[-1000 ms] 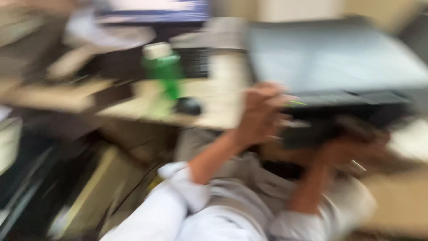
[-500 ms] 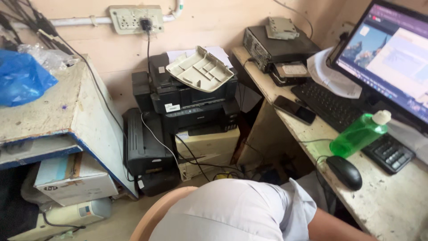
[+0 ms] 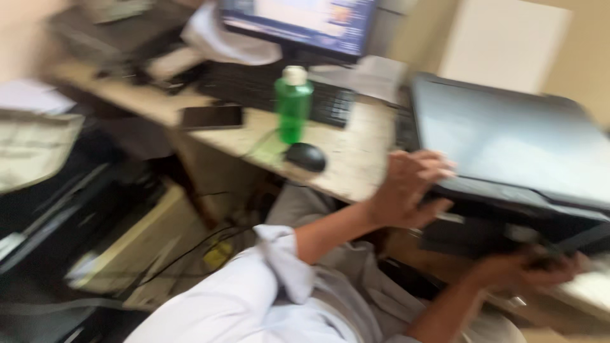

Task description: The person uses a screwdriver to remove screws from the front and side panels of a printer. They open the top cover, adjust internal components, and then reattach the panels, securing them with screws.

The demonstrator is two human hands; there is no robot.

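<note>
I'm looking down over my own lap, and the view is smeared with motion, so fine detail is soft. My left hand (image 3: 406,190) is up at the printer (image 3: 515,152), a wide dark machine with a flat grey lid that sits at the right end of the desk (image 3: 356,159). The wrist is bent back, the forearm rises from a rolled white sleeve (image 3: 279,267), and the palm presses against the printer's front left corner. The fingers (image 3: 432,168) are spread and lie loose over the lid's edge, not curled into a fist.

My right hand (image 3: 527,270) is lower, under the printer's front edge (in the shadow there), with the forearm coming up from the bottom of the view. It seems cupped against the underside, but blur hides the fingers; I cannot tell whether they grip or only rest.

On the desk to the left of the printer: a green bottle (image 3: 293,105) stands upright near the middle, a black mouse (image 3: 306,157) just in front of it by the near edge, a phone (image 3: 211,117) flat towards the left, a keyboard (image 3: 273,89) behind the bottle, and a monitor (image 3: 298,22) at the far edge.
</note>
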